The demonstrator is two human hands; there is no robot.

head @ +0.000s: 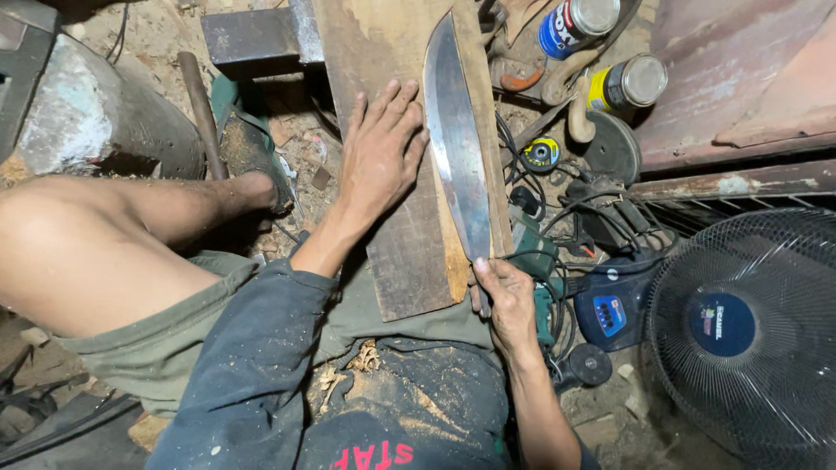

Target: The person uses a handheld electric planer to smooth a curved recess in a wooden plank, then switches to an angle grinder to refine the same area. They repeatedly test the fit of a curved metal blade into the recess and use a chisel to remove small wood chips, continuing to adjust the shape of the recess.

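Workshop floor, dusty, strewn with tools. Worn brown wooden plank (409, 157) across the lap. Long, bare grey steel blade (457, 148) lies along its right edge, tang end pinched in right hand (505, 300); left hand (379, 152) spread flat (steadying it). Black fan (740, 335), cans (601, 52) crowd the right.

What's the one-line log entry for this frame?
left hand: flat on wooden plank, fingertips at blade | right hand: grips tang end of long knife blade | blade: lies on plank | fan: right
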